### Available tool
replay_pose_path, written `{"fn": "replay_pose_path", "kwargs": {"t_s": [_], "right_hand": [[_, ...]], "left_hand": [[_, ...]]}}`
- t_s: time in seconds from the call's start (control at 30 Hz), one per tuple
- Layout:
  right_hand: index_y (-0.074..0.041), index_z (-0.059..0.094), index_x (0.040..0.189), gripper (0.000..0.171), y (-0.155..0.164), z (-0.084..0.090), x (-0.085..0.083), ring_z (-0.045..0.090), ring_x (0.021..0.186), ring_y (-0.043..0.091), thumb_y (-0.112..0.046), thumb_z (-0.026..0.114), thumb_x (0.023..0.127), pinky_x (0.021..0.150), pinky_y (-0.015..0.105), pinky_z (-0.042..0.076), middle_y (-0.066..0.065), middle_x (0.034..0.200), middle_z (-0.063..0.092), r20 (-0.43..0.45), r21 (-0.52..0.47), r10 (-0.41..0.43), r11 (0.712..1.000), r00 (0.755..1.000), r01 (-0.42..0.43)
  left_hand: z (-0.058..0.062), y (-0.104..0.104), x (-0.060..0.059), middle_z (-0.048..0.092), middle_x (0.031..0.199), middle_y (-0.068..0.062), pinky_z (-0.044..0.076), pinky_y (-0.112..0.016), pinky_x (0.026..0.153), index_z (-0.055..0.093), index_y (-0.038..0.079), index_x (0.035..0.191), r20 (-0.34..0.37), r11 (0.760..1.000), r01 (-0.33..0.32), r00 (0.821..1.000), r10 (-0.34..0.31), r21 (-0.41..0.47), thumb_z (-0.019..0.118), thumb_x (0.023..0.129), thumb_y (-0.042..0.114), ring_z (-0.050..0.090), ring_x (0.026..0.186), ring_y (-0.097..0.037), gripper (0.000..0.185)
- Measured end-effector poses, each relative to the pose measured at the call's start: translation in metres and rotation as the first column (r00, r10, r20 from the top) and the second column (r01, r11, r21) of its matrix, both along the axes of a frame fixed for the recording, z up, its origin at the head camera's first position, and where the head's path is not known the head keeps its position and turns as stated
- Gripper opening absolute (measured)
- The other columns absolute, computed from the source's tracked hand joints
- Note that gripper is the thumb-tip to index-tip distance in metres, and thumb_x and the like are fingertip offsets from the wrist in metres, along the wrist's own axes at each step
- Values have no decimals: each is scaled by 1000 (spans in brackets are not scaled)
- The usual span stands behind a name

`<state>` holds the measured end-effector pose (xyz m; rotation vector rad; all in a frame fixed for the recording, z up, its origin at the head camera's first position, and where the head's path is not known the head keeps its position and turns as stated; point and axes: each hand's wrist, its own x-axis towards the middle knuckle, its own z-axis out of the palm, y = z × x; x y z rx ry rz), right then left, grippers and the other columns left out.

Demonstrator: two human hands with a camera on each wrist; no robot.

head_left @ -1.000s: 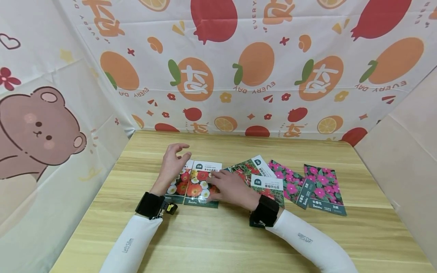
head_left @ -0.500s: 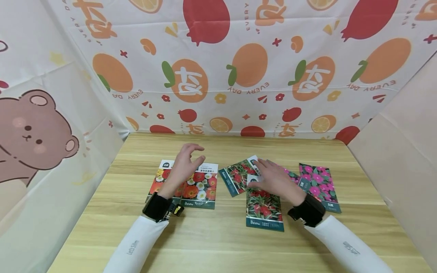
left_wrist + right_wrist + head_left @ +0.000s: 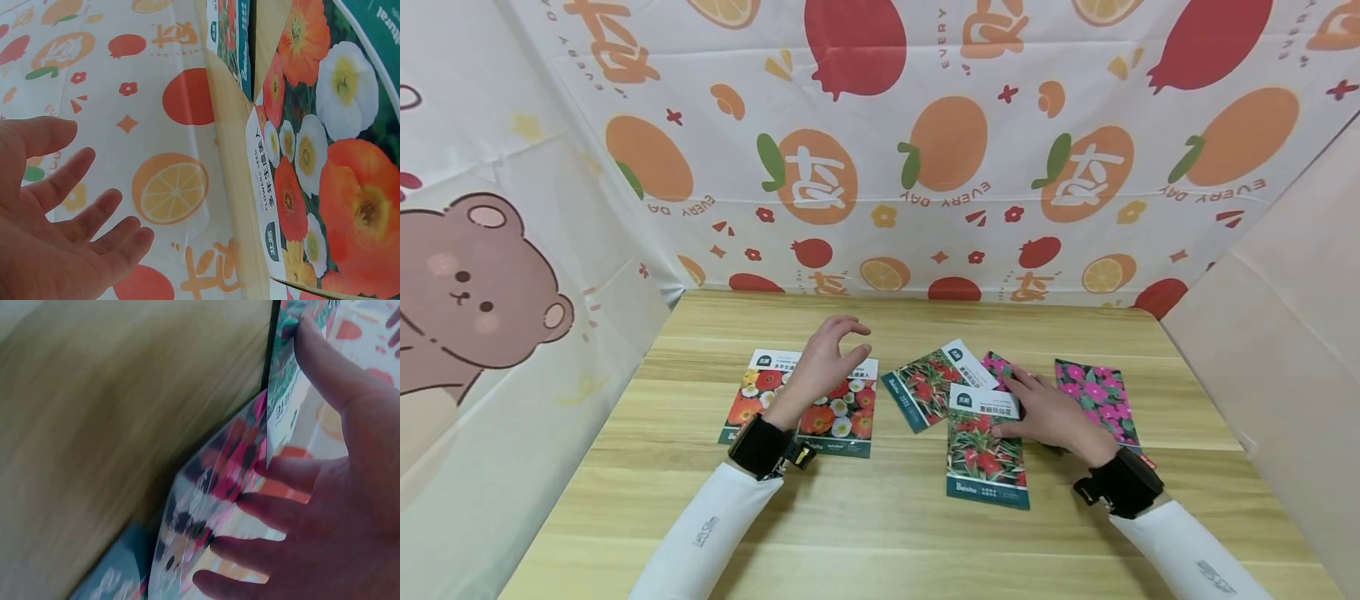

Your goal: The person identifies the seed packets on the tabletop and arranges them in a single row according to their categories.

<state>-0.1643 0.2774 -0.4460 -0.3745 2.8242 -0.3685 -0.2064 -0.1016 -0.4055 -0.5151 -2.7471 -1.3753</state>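
Observation:
My left hand (image 3: 856,340) hovers, fingers loosely curved and holding nothing, above two poppy seed packets (image 3: 850,410) lying side by side; the left wrist view shows its open palm (image 3: 69,219) beside a poppy packet (image 3: 325,187). My right hand (image 3: 1024,402) lies flat, fingers spread on a pink-flower packet (image 3: 997,367), with the thumb against the edge of a red-and-green packet (image 3: 987,454). In the right wrist view the right hand's fingers (image 3: 294,472) rest on the pink packet (image 3: 212,481) and the thumb on the red-and-green packet (image 3: 289,381).
A second red-and-green packet (image 3: 928,385) lies tilted in the middle, and another pink-flower packet (image 3: 1099,398) lies at the right. All rest on a wooden table (image 3: 880,533) walled by printed cloth (image 3: 880,167) behind and on the left, and a beige panel (image 3: 1285,333) on the right.
My right hand left the poppy packets and moved right, drawing one red-and-green packet toward the front, then settled on the pink packet. My left hand drifted slightly right.

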Motion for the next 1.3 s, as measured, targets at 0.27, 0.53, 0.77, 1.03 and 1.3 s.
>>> {"fn": "replay_pose_path", "kwargs": {"t_s": [0.27,0.53,0.77,1.03,1.3], "right_hand": [[-1,37,159,104,36,0,-15,15,147,62,-59,79,84,111,74,29,27,167,20,54,-77,43,996,998,-39],[1,38,158,98,54,7,-32,12,145,65,-51,80,87,110,76,28,30,166,20,92,-96,58,994,994,-49],[5,57,143,71,31,16,-47,52,130,48,-48,71,98,106,64,44,31,142,55,-105,-77,-36,997,994,28],[-1,73,94,45,-12,9,-70,52,73,26,-45,72,97,67,41,41,9,74,58,-212,0,-45,999,976,46],[-4,69,84,41,-23,8,-77,46,70,26,-42,72,98,66,39,32,8,72,53,-209,-22,-85,996,974,82]], "left_hand": [[-2,3,-1,49,150,-16,38,-58,114,68,6,128,1,1000,6,1000,-6,0,65,102,22,45,140,-38,31],[-3,8,1,49,150,-18,40,-57,112,68,6,129,7,999,31,999,-31,-5,64,103,22,46,139,-39,31],[-2,27,1,58,142,-15,43,-52,112,69,4,127,-12,994,80,997,-81,-70,67,102,18,53,134,-35,29],[-5,67,5,61,141,-14,49,-40,109,67,3,136,12,777,398,893,-450,-488,70,100,20,59,128,-27,39],[-20,85,6,51,154,-11,44,-38,114,63,12,144,51,552,468,792,-608,-690,68,102,35,49,141,-25,49]]}}
